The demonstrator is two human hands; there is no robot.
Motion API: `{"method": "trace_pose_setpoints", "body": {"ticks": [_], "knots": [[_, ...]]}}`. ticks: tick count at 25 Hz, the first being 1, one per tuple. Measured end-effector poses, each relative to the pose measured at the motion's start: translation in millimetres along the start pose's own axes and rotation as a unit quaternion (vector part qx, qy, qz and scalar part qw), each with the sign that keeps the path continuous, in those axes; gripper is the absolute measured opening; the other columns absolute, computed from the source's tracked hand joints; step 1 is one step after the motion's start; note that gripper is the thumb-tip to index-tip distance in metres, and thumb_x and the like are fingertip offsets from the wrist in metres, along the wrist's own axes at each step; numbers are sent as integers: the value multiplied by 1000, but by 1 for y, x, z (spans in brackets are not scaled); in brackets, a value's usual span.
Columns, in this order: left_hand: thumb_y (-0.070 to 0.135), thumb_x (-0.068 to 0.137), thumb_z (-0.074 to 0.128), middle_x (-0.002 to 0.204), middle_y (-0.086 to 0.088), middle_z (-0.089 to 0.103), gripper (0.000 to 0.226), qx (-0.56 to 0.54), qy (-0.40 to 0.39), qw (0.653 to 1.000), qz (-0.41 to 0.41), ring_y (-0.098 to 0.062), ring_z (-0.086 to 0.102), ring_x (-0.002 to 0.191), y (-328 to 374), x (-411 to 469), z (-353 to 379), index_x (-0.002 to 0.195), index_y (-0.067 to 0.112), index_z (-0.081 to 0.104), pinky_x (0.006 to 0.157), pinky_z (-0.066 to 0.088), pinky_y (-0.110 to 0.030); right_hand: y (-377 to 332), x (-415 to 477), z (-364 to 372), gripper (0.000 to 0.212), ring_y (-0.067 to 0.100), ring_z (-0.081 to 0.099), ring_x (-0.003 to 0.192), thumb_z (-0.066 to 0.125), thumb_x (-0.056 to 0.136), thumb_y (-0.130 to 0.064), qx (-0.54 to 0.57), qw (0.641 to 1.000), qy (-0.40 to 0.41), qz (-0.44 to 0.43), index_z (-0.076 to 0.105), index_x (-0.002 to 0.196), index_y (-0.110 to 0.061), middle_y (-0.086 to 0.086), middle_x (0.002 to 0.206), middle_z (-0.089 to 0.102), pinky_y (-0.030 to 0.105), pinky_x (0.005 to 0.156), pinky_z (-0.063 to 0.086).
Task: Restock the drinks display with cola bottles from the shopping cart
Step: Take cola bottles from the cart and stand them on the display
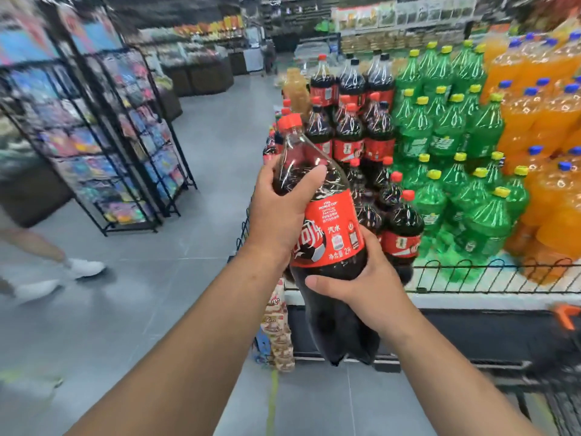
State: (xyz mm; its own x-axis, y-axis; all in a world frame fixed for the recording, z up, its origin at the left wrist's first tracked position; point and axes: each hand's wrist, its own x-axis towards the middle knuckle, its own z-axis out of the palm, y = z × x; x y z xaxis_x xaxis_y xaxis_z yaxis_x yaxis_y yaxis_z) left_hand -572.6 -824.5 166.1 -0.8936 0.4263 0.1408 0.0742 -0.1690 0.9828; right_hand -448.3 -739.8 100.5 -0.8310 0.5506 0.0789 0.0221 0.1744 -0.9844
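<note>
I hold one large cola bottle (327, 234) with a red cap and red label, tilted to the left, in front of the drinks display (471, 287). My left hand (279, 212) grips its upper shoulder. Lower down, my right hand (364, 278) grips the body just under the label. Behind the bottle, stacked cola bottles (349, 133) fill the left part of the display in tiers. An orange-and-black piece of the shopping cart (562, 319) shows at the right edge, blurred.
Green soda bottles (452, 146) and orange soda bottles (544, 127) stand right of the colas behind a low wire fence (490, 272). Black wire racks (125, 143) of packets line the aisle on the left. A person's legs in white shoes (85, 267) are at far left.
</note>
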Motion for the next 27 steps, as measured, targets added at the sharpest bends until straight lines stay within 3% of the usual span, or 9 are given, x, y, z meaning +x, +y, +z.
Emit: {"method": "trace_pose_setpoints", "body": {"ticks": [9, 12, 19, 23, 27], "knots": [[38, 74, 82, 104, -5, 76, 54, -4, 89, 996, 27, -25, 76, 91, -10, 66, -60, 120, 20, 61, 85, 62, -48, 4, 82, 64, 91, -6, 64, 100, 98, 53, -27, 31, 994, -99, -24, 46, 125, -44, -26, 108, 67, 25, 87, 51], [39, 71, 83, 108, -5, 76, 62, 5, 114, 993, 34, -24, 76, 93, -10, 97, -72, 126, 19, 60, 85, 62, -45, 5, 119, 82, 91, -8, 64, 98, 97, 54, -24, 36, 991, -125, -29, 45, 125, -44, -28, 107, 67, 20, 85, 49], [38, 72, 82, 109, -6, 76, 63, 11, 140, 990, 34, -26, 76, 94, -10, 164, -94, 126, 18, 59, 90, 61, -51, -2, 189, 109, 94, -8, 64, 97, 96, 54, -23, 29, 988, -146, -28, 44, 131, -39, -21, 111, 67, 19, 84, 50], [44, 66, 85, 113, -6, 74, 74, 10, 121, 992, 21, -26, 75, 97, -23, 210, -119, 130, 21, 57, 90, 60, -52, 4, 224, 140, 95, -6, 64, 98, 97, 53, -28, 17, 992, -127, -21, 46, 131, -38, -20, 112, 67, 22, 86, 51], [44, 65, 85, 114, -6, 74, 74, 4, 89, 996, 5, -24, 75, 97, -38, 254, -151, 130, 23, 56, 90, 61, -49, 11, 254, 179, 87, -9, 63, 97, 97, 53, -24, 7, 996, -85, -7, 45, 119, -48, -21, 110, 67, 15, 81, 48]]}}
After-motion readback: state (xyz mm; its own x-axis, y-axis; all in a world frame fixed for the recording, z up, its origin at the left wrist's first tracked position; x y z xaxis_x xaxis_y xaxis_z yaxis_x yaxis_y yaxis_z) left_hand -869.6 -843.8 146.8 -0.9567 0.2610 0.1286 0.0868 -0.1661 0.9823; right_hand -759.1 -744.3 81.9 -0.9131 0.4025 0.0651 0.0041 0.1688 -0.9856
